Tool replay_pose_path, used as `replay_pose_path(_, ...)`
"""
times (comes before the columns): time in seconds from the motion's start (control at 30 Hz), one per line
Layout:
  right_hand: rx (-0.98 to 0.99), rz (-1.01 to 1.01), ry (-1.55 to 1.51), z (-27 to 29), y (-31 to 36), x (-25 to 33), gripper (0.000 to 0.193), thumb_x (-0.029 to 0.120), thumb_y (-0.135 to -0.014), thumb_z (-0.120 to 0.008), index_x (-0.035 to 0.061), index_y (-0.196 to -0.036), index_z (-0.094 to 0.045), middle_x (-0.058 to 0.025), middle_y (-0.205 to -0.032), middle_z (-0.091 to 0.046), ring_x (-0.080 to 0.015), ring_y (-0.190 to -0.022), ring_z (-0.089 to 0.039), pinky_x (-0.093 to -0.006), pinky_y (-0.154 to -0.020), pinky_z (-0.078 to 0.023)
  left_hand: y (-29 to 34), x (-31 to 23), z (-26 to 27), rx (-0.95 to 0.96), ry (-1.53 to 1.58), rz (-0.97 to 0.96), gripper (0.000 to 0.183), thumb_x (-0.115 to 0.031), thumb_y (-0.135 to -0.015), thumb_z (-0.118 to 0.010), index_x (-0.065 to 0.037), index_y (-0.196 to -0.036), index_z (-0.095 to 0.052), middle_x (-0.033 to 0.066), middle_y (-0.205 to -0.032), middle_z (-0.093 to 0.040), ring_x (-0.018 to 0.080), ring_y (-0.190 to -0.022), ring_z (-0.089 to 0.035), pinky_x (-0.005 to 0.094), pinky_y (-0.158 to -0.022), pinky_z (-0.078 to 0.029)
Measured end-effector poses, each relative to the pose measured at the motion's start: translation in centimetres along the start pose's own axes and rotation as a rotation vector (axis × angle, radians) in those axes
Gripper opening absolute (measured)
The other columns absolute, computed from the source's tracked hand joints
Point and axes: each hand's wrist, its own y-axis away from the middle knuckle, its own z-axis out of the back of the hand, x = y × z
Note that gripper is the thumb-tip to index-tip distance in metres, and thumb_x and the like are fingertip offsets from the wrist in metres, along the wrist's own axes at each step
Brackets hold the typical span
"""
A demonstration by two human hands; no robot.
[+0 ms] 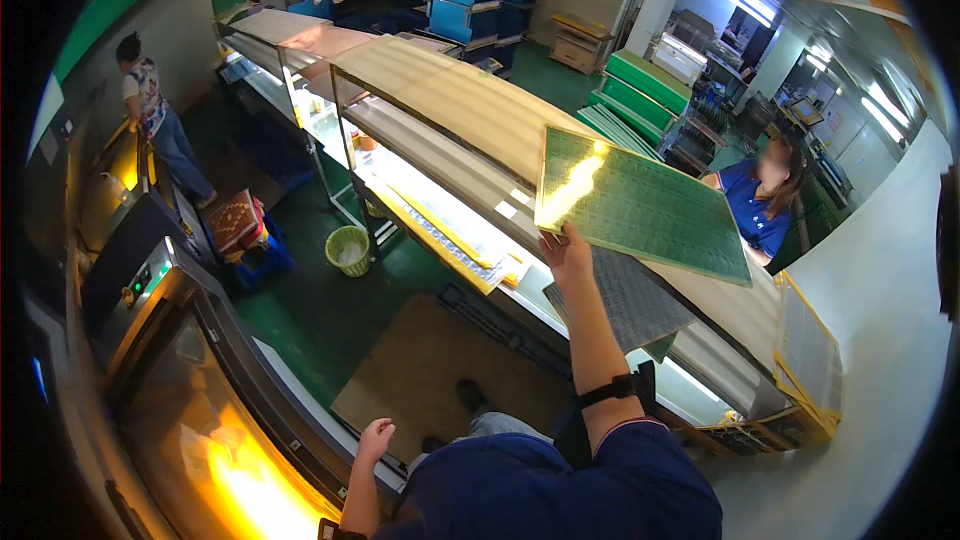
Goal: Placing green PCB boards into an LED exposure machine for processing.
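Note:
My right hand [568, 258] reaches up and out, gripping the near-left corner of a large green circuit board panel [650, 205]. The panel is held tilted over the long bench [450, 75], and a bright yellow reflection lies across its left side. Beneath it and beside my forearm, a grey patterned panel [630, 305] shows in part. My left hand [376, 438] hangs low near my body, its fingers curled in, with nothing seen in them. It is nearest to the machine with a glowing yellow window [235, 460].
Under the bench top, a lit shelf carries a yellow-edged sheet [430, 230]. A green basket [348, 250] and a blue stool [265, 258] stand on the floor. One person [765, 195] is across the bench at right; another [155, 110] stands at far left. Green stacked boards [640, 90] are behind.

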Motion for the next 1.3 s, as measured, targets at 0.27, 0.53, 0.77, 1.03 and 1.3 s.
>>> replay_pose_path(0.27, 0.504, -0.309, 0.219, 2.1, 6.8, -4.6, 0.042, 0.012, -0.093, -0.066, 0.0040, -0.131, -0.051, -0.0114, -0.119, -0.063, -0.0254, -0.103, -0.066, -0.0381, -0.080, -0.058, -3.1, -14.9, -0.9, 0.111, 0.197, -0.163, 0.036, -0.013, -0.097, -0.057, -0.002, -0.132, -0.055, 0.0078, -0.114, -0.069, 0.0166, -0.097, -0.065, 0.0300, -0.081, -0.051)
replay_pose_path(0.53, 0.801, -0.588, 0.517, 4.9, 4.3, 0.2, 0.053, 0.012, -0.087, -0.071, -0.0048, -0.133, -0.054, -0.0135, -0.129, -0.062, -0.0261, -0.115, -0.061, -0.0384, -0.100, -0.047, -4.8, -32.2, 0.8, 0.238, 1.218, -0.018, 0.060, -0.048, -0.094, -0.061, -0.002, -0.132, -0.054, 0.0179, -0.120, -0.064, 0.0345, -0.109, -0.063, 0.0494, -0.095, -0.051)
replay_pose_path(0.77, 1.008, -0.656, 0.727, -0.9, -5.0, -8.6, 0.037, 0.015, -0.092, -0.065, -0.0042, -0.123, -0.061, -0.0086, -0.116, -0.067, -0.0160, -0.102, -0.063, -0.0306, -0.091, -0.049, 2.6, -26.0, 4.5, -0.427, 0.458, 0.049, 0.050, -0.019, -0.088, -0.071, 0.003, -0.130, -0.056, 0.0093, -0.115, -0.063, 0.0191, -0.106, -0.061, 0.0383, -0.095, -0.048)
replay_pose_path(1.03, 1.398, -0.910, 0.734, -9.8, 4.1, -28.2, 0.032, 0.015, -0.100, -0.055, -0.0034, -0.126, -0.058, -0.0058, -0.113, -0.067, -0.0144, -0.104, -0.062, -0.0300, -0.093, -0.047, 20.6, -14.7, -1.7, -0.863, 0.913, -0.188, 0.035, -0.009, -0.092, -0.066, 0.002, -0.125, -0.062, 0.0072, -0.112, -0.068, 0.0169, -0.100, -0.065, 0.0327, -0.089, -0.051)
replay_pose_path(1.3, 2.131, -0.727, 1.299, -10.6, 24.9, -44.9, 0.031, 0.023, -0.099, -0.057, -0.0019, -0.116, -0.066, -0.0034, -0.099, -0.067, -0.0102, -0.090, -0.060, -0.0270, -0.081, -0.048, 32.9, 1.3, -15.1, -1.470, 1.255, 0.081, 0.031, -0.014, -0.094, -0.066, 0.004, -0.119, -0.062, 0.0108, -0.107, -0.069, 0.0208, -0.089, -0.068, 0.0370, -0.081, -0.056)
